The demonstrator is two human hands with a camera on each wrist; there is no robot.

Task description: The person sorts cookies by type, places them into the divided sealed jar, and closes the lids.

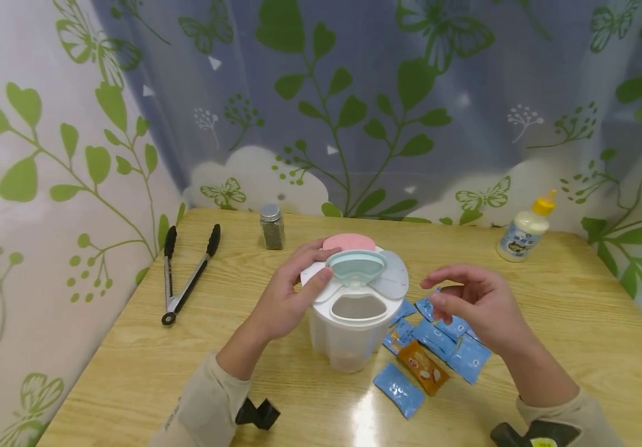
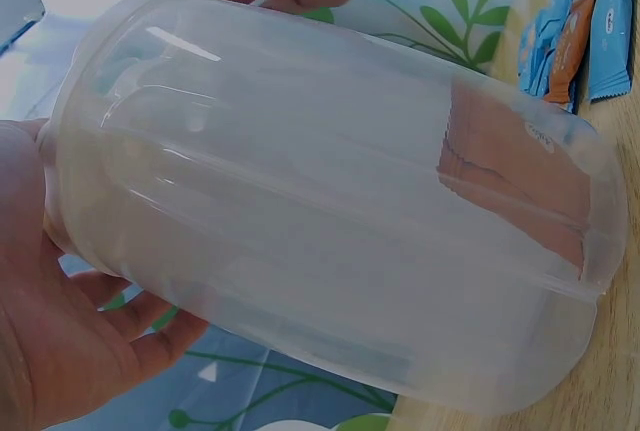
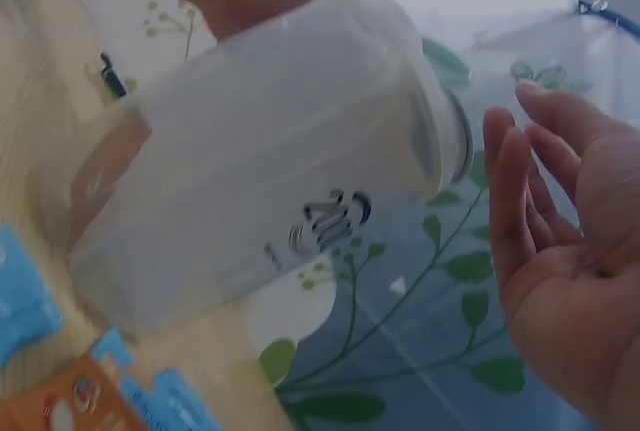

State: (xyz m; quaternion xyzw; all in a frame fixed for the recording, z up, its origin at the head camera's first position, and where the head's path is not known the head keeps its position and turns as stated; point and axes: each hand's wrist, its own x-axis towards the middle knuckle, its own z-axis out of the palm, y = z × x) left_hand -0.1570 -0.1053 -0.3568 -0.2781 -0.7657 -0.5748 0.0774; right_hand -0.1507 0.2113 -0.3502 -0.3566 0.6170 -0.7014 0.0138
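Observation:
A translucent plastic storage container [image 1: 346,347] stands upright on the table. Its white lid has a pink flap, a grey flap and a raised mint-green flap [image 1: 356,267], with one uncovered opening at the front. My left hand [image 1: 287,292] grips the lid's left side, thumb on top near the green flap. Through the wall, the left wrist view shows an orange-brown packet [image 2: 515,171] at the container's bottom. My right hand [image 1: 480,304] hovers right of the container with loosely bent fingers, nothing between them. Below it lie several blue packets [image 1: 435,338] and one orange packet [image 1: 423,367].
Metal tongs [image 1: 184,282] with black tips lie spread at the left of the wooden table [image 1: 231,372]. A small jar [image 1: 272,228] with a silver cap stands at the back, and a yellow-capped bottle [image 1: 524,230] at the back right. Patterned curtains [image 1: 354,174] enclose the table's far side.

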